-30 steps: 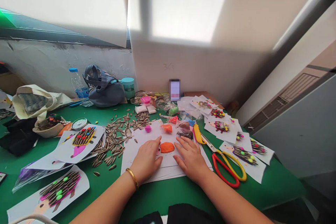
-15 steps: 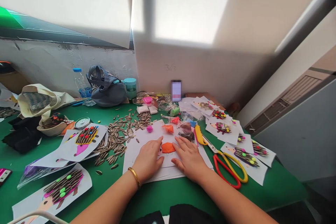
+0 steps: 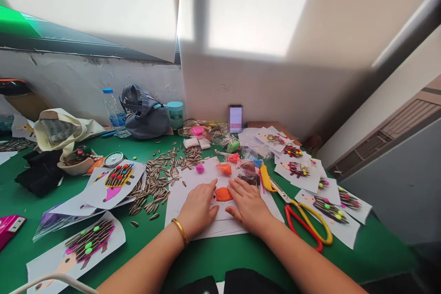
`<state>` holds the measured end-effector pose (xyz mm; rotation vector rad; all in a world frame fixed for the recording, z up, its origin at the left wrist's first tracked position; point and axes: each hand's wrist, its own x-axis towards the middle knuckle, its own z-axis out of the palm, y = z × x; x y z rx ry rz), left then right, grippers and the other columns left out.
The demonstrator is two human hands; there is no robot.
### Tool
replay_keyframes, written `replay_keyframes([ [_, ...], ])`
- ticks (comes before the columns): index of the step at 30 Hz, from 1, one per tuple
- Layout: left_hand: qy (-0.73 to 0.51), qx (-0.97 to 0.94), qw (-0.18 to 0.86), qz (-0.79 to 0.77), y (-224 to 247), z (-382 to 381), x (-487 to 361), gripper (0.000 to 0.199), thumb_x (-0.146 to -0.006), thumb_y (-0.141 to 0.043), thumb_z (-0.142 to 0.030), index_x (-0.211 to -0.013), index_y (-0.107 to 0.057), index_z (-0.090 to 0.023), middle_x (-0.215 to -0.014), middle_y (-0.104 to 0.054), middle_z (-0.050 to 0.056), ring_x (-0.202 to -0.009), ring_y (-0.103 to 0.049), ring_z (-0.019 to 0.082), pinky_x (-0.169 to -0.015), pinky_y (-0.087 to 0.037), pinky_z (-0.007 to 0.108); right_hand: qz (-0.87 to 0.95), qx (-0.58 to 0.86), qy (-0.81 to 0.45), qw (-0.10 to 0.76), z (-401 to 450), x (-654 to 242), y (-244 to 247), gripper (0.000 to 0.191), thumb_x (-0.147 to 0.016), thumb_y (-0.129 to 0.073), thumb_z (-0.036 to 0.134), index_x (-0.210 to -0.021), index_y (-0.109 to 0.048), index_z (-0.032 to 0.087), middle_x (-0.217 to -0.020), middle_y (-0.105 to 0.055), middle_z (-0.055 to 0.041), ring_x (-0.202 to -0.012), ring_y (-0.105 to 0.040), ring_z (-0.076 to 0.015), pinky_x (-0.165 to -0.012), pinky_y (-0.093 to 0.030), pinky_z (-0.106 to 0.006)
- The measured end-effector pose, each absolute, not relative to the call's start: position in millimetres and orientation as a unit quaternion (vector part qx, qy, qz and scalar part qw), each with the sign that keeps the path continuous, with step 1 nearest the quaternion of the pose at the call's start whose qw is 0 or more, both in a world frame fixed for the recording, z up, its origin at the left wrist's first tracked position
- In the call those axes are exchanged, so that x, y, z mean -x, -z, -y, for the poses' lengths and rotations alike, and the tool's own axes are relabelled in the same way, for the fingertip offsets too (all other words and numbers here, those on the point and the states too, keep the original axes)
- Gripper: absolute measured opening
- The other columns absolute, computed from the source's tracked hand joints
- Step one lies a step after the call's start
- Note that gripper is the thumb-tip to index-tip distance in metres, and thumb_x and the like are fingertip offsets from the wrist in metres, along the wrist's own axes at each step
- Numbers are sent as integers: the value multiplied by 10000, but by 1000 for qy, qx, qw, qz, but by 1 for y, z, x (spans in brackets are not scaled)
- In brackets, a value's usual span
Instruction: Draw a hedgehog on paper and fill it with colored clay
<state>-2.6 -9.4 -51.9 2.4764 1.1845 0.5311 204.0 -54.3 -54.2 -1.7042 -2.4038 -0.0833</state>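
My left hand (image 3: 199, 205) rests on the white paper (image 3: 220, 228), fingers stretched forward, at the left side of a flat orange patch of modelling clay (image 3: 223, 194). From the other side my right hand (image 3: 248, 203) lies over the paper with its fingers extended, the fingertips by the clay's right edge. The clay covers the body of a drawn hedgehog; its pink face (image 3: 213, 198) shows partly beside my left hand. A magenta clay ball (image 3: 200, 169) and an orange lump in a bag (image 3: 224, 168) sit on the paper beyond my hands.
Striped sunflower seeds (image 3: 155, 183) are heaped left of the paper. Red-and-yellow scissors (image 3: 303, 218) and a yellow-handled cutter (image 3: 266, 178) lie at the right. Finished hedgehog pictures (image 3: 117, 181) are on both sides. A phone (image 3: 235, 119), grey bag (image 3: 146, 119) and bottle (image 3: 113, 110) stand behind.
The whole view has shifted slightly, so things appear a little further right. My hands stay at the orange clay in nearly the same pose.
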Motion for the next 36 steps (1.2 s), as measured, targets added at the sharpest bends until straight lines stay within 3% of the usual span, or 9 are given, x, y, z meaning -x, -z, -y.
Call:
replay_keyframes([
  [7,-191,-872,173,-417,53,8,3,711,-772,-613,-187,-1435,-356,-186,-1214,-618,100,-1123,-545,264,-1008,-430,447,800,586,47,119,55,-204,55,647,-958,-344,613,-1394,-507,164,-1521,-398,-106,-1390,-323,-307,-1032,-306,-454],
  [11,-191,-872,170,-417,54,9,3,712,-774,-616,-189,-1436,-355,-181,-1221,-616,102,-1133,-540,263,-1012,-426,450,813,572,26,110,57,-203,51,590,-965,-353,598,-1369,-537,211,-1494,-444,-83,-1386,-335,-297,-1033,-287,-456],
  [36,-174,-887,159,-397,47,9,0,744,-761,-608,-148,-1454,-347,-217,-1197,-654,83,-1107,-571,259,-980,-463,446,820,551,10,155,54,-195,56,597,-956,-369,616,-1339,-550,195,-1435,-518,-99,-1338,-392,-292,-1011,-264,-461],
])
